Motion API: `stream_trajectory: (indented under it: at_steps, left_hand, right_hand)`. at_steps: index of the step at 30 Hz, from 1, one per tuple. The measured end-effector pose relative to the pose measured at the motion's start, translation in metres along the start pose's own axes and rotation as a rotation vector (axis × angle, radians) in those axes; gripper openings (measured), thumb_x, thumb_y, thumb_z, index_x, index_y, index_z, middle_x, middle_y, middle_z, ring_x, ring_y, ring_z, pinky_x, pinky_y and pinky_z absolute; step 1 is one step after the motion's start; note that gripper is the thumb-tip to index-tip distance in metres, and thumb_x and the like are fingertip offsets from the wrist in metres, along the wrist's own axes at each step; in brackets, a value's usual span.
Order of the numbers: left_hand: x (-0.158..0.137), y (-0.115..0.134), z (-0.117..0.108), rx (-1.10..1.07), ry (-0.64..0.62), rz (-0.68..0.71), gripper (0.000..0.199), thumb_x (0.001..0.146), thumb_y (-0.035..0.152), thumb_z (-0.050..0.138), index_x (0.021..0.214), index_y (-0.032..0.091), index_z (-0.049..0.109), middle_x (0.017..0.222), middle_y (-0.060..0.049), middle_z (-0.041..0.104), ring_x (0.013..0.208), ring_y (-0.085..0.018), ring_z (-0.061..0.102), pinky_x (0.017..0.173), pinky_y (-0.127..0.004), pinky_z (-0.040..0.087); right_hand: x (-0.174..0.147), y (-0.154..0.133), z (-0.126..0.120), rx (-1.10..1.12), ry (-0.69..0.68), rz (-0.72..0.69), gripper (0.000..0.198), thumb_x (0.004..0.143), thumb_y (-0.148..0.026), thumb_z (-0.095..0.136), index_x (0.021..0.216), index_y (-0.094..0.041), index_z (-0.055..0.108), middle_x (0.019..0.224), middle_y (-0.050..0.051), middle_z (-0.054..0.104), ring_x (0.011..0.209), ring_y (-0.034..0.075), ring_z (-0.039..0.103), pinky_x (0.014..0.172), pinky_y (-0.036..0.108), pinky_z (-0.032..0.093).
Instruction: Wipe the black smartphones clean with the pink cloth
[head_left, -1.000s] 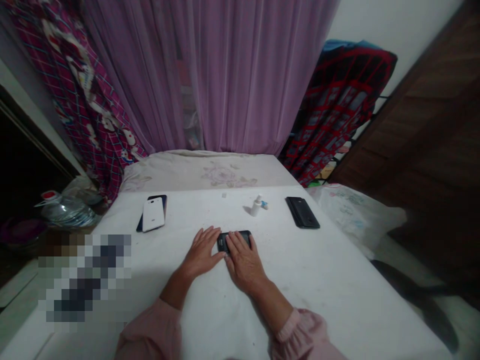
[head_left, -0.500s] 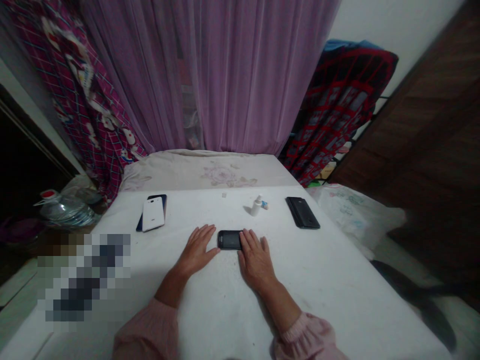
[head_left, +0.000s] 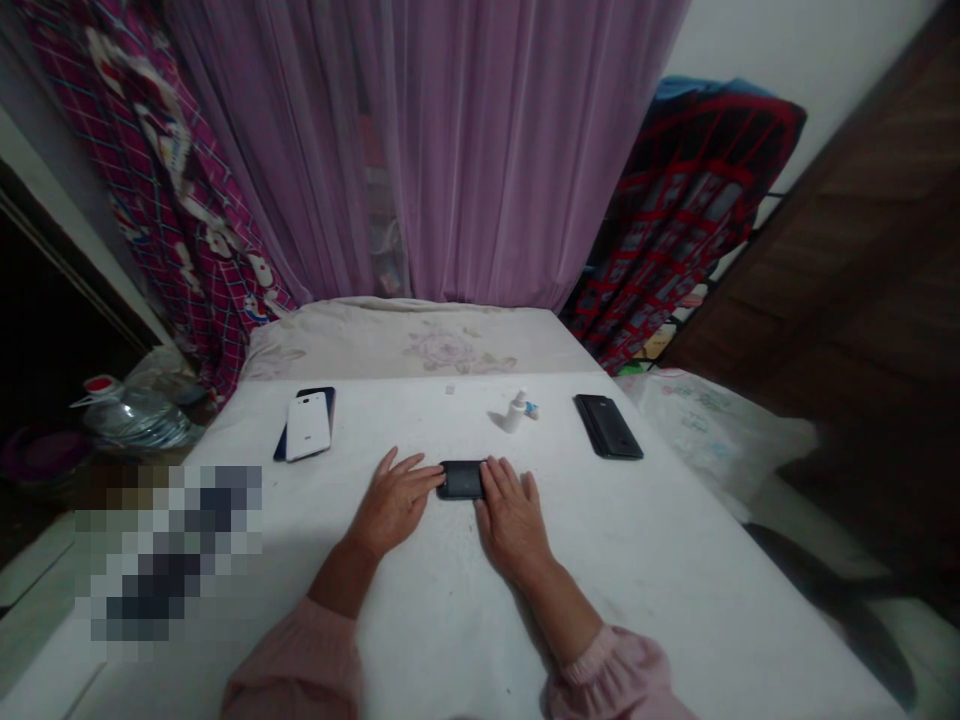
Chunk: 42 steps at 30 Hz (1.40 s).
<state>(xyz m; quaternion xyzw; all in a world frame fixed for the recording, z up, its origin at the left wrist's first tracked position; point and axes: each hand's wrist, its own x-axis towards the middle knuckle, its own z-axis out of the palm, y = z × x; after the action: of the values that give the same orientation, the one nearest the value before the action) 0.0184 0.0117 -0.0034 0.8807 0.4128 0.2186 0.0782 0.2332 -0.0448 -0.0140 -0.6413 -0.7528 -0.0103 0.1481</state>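
Observation:
A small black smartphone [head_left: 463, 480] lies face up and sideways on the white-covered table. My right hand [head_left: 517, 522] is over its right end, fingers along the top edge and thumb by the near edge, gripping it and hiding that end. On the other side, my left hand [head_left: 391, 508] has its fingers spread, with the leading fingertips touching the phone's left end. Beyond the phone stands a small white bottle [head_left: 514, 414], beside a small blue-and-white item [head_left: 532, 410] that I cannot make out.
At the left, a white phone [head_left: 308, 428] rests on a dark blue one [head_left: 280, 444]. Black phones [head_left: 616, 428] lie stacked at the right edge. A tiny pale square [head_left: 450, 390] sits farther back. A large water bottle [head_left: 131, 415] and a plastic bag [head_left: 712, 425] flank the table.
My left hand has moved right and turned inward, so its fingertips now meet the phone's left end. My right hand has stayed on the phone's right end.

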Motion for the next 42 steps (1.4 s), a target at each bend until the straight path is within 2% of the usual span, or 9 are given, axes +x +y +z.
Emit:
stream_trajectory:
  at_steps: [5, 9, 12, 14, 19, 22, 35, 38, 42]
  left_hand:
    - [0.000, -0.001, 0.002, -0.036, 0.002, -0.036, 0.041, 0.086, 0.012, 0.048, 0.114, 0.035, 0.067, 0.122, 0.003, 0.068, 0.122, -0.023, 0.056, 0.113, -0.057, 0.025]
    - [0.000, -0.002, 0.004, -0.065, 0.001, -0.057, 0.028, 0.089, 0.029, 0.056, 0.114, 0.035, 0.068, 0.122, 0.002, 0.069, 0.122, -0.025, 0.056, 0.113, -0.056, 0.024]
    - [0.001, -0.002, 0.004, -0.051, -0.011, -0.059, 0.027, 0.088, 0.036, 0.062, 0.114, 0.036, 0.068, 0.122, 0.002, 0.068, 0.123, -0.026, 0.055, 0.113, -0.057, 0.023]
    - [0.002, -0.001, 0.004, -0.032, -0.015, -0.061, 0.026, 0.087, 0.036, 0.064, 0.113, 0.036, 0.068, 0.121, 0.002, 0.069, 0.122, -0.026, 0.057, 0.113, -0.057, 0.024]
    - [0.002, -0.002, 0.007, -0.028, -0.005, -0.045, 0.025, 0.087, 0.034, 0.066, 0.112, 0.034, 0.069, 0.121, 0.000, 0.069, 0.119, -0.026, 0.059, 0.112, -0.057, 0.027]
    - [0.002, -0.003, 0.009, -0.051, 0.014, -0.036, 0.024, 0.087, 0.033, 0.065, 0.111, 0.033, 0.069, 0.121, 0.000, 0.069, 0.117, -0.025, 0.061, 0.111, -0.055, 0.030]
    - [0.002, -0.004, 0.009, -0.088, 0.026, -0.043, 0.025, 0.088, 0.034, 0.063, 0.112, 0.033, 0.069, 0.120, -0.001, 0.070, 0.116, -0.024, 0.061, 0.109, -0.052, 0.035]
    - [0.002, -0.004, 0.009, -0.090, 0.043, -0.040, 0.024, 0.088, 0.033, 0.063, 0.110, 0.033, 0.070, 0.119, -0.001, 0.070, 0.115, -0.025, 0.062, 0.108, -0.052, 0.035]
    - [0.002, -0.003, 0.009, -0.078, 0.036, -0.037, 0.024, 0.087, 0.032, 0.064, 0.111, 0.032, 0.070, 0.121, -0.001, 0.069, 0.115, -0.025, 0.062, 0.108, -0.053, 0.036]
  right_hand:
    - [0.002, -0.015, 0.002, 0.039, 0.014, -0.078, 0.051, 0.095, -0.027, 0.039, 0.145, -0.015, 0.038, 0.151, 0.012, 0.036, 0.141, 0.027, 0.030, 0.114, 0.056, 0.017]
    - [0.002, -0.025, 0.004, 0.061, 0.017, -0.164, 0.053, 0.096, -0.032, 0.041, 0.146, -0.015, 0.036, 0.151, 0.012, 0.037, 0.141, 0.027, 0.028, 0.115, 0.056, 0.013]
    - [0.000, -0.023, 0.003, 0.073, 0.008, -0.190, 0.054, 0.096, -0.035, 0.043, 0.147, -0.016, 0.035, 0.151, 0.012, 0.037, 0.142, 0.026, 0.028, 0.115, 0.056, 0.012]
    - [-0.001, -0.016, 0.001, 0.066, 0.002, -0.173, 0.054, 0.096, -0.037, 0.043, 0.147, -0.017, 0.035, 0.151, 0.012, 0.037, 0.141, 0.026, 0.029, 0.115, 0.056, 0.013]
    - [-0.003, 0.006, 0.001, 0.000, -0.010, -0.009, 0.053, 0.097, -0.036, 0.040, 0.146, -0.016, 0.036, 0.152, 0.013, 0.034, 0.141, 0.031, 0.028, 0.111, 0.059, 0.019]
    - [-0.001, 0.009, 0.002, -0.024, -0.020, 0.024, 0.054, 0.097, -0.036, 0.039, 0.146, -0.013, 0.037, 0.152, 0.014, 0.034, 0.141, 0.032, 0.029, 0.111, 0.059, 0.020]
    - [0.015, -0.019, -0.002, 0.073, 0.030, -0.244, 0.056, 0.097, -0.045, 0.043, 0.144, -0.016, 0.039, 0.147, 0.015, 0.043, 0.139, 0.028, 0.034, 0.113, 0.057, 0.015]
    - [0.012, -0.014, -0.001, 0.063, 0.042, -0.212, 0.055, 0.097, -0.044, 0.042, 0.144, -0.017, 0.039, 0.146, 0.014, 0.044, 0.139, 0.028, 0.034, 0.113, 0.057, 0.015]
    - [0.008, 0.000, 0.002, 0.023, 0.040, -0.082, 0.054, 0.098, -0.044, 0.038, 0.144, -0.016, 0.039, 0.149, 0.014, 0.041, 0.140, 0.030, 0.032, 0.111, 0.059, 0.017]
